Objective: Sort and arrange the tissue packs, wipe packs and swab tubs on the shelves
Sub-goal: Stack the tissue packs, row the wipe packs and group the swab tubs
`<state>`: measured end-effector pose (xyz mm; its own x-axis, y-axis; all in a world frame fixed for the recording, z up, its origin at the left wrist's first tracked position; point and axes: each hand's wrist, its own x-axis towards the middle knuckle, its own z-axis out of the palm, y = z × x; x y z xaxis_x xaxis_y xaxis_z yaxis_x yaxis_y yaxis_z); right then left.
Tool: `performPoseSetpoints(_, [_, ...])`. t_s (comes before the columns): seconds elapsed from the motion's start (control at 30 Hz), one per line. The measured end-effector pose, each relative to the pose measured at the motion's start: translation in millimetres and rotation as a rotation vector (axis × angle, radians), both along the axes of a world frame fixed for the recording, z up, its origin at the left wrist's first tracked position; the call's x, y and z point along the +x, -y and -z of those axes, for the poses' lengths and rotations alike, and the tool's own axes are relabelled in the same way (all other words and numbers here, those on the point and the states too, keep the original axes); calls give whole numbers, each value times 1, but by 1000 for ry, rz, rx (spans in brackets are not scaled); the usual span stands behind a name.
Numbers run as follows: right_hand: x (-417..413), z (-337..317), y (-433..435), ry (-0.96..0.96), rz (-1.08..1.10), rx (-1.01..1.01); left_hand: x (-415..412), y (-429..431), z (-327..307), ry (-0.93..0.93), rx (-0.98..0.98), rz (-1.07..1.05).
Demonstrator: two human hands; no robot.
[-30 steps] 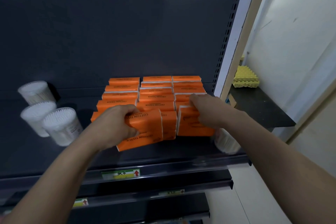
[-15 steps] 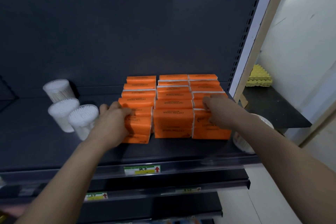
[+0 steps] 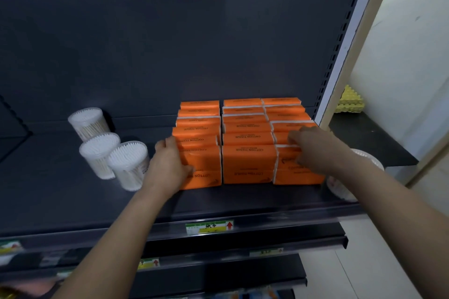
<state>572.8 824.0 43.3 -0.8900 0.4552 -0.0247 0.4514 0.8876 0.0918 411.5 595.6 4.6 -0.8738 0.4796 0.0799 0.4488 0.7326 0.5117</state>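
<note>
Several orange cotton tissue packs point(image 3: 249, 165) stand in three rows on the dark top shelf point(image 3: 218, 204), right of centre. My left hand point(image 3: 170, 165) lies flat against the left side of the left row, fingers on its front packs. My right hand point(image 3: 313, 150) rests on top of the right row's front packs, fingers spread. Three clear swab tubs point(image 3: 128, 165) stand in a cluster to the left. A fourth swab tub point(image 3: 352, 177) lies at the shelf's right end, partly hidden by my right forearm.
A green and yellow price label point(image 3: 210, 226) sits on the shelf's front rail. Lower shelves point(image 3: 218, 272) step out below. A side ledge point(image 3: 364, 141) to the right carries yellow egg trays point(image 3: 349, 102). The shelf's left part is bare.
The tilted front pack in my left hand has been set upright into the left row. Both hands now press the rows together from the sides. The camera has shifted left.
</note>
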Motion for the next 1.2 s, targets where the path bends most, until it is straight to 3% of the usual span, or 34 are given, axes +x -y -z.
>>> performPoseSetpoints(0.37, [-11,7,9,-20,114,-21,-4,-3,4,-57,33,90])
performPoseSetpoints(0.73, [2,4,6,-79,144,-122,0,1,-7,23,-155,147])
performPoseSetpoints(0.83, [11,-1,2,-139,126,-129,12,0,-15,-59,-161,87])
performPoseSetpoints(0.93, [26,-10,-9,-189,122,-123,33,-14,-26,-227,-98,64])
performPoseSetpoints(1.03, [50,-14,-29,-218,180,-74,59,-38,-33,-262,64,141])
performPoseSetpoints(1.2, [86,-5,-57,-21,324,-177,101,-78,-26,-232,172,329])
